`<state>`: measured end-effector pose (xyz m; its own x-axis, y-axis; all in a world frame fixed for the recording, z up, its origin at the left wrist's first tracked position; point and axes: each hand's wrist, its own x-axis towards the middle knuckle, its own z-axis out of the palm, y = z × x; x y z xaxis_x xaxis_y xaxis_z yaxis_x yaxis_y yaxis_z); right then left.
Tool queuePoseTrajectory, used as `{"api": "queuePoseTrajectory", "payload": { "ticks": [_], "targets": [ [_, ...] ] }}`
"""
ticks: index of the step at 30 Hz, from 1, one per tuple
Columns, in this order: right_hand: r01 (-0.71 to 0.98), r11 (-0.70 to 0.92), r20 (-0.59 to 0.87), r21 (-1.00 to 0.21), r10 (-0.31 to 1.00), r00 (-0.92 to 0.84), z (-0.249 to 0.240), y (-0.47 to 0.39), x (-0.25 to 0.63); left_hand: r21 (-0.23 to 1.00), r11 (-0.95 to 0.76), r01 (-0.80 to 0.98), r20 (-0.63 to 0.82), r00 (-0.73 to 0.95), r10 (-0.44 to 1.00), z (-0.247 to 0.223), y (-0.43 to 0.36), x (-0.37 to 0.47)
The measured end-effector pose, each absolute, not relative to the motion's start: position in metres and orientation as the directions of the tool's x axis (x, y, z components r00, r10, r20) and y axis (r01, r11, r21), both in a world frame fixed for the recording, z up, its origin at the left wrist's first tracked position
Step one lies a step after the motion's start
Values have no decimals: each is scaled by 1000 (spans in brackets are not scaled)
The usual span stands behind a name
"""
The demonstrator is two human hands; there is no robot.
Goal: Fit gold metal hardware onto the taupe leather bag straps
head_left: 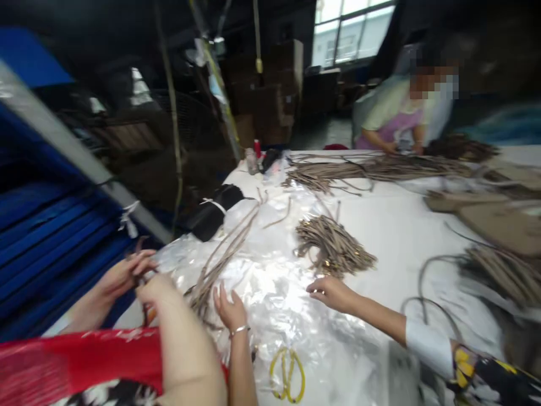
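Observation:
My left hand [230, 311], with a bracelet at the wrist, is open with its fingers spread. It is beside a strand of long brown cords [226, 248]; whether it touches them I cannot tell. Farther right, my right hand [332, 293] reaches in over clear plastic bags [266, 293]. Its fingers are loosely curved, with small gaps between them, and hold nothing visible. Just above it lies a thick bundle of brown cords with gold-coloured ends [336, 245]. Yellow-handled scissors [287, 375] rest on the plastic nearer to me; their blades are hard to make out.
At left, a co-worker in red [114, 355] has their hands [135, 273] together on something dark. A black roll [215, 211] lies at the table's left edge. Another person [393, 121] works across the white table [397, 225], behind long cords [359, 169]. More cords lie right.

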<state>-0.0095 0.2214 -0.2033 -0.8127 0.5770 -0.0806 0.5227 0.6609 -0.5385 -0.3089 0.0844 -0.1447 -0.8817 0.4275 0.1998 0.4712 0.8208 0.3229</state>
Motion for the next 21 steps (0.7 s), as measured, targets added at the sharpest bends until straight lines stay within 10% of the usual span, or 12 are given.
{"api": "queuePoseTrajectory", "payload": {
  "ticks": [5, 10, 21],
  "targets": [
    [880, 149, -71, -452, 977, -202, -224, 182, 200, 761, 457, 460, -21, -687, 727, -261, 43, -190],
    [891, -341, -11, -302, 935, 354, -232, 155, 347, 904, 383, 189, -268, -448, 853, -290, 17, -127],
    [676, -591, -280, -440, 806, 522, -244, 173, 393, 952, 206, 226, -201, -45, 979, -214, 49, -16]
  ]
}}
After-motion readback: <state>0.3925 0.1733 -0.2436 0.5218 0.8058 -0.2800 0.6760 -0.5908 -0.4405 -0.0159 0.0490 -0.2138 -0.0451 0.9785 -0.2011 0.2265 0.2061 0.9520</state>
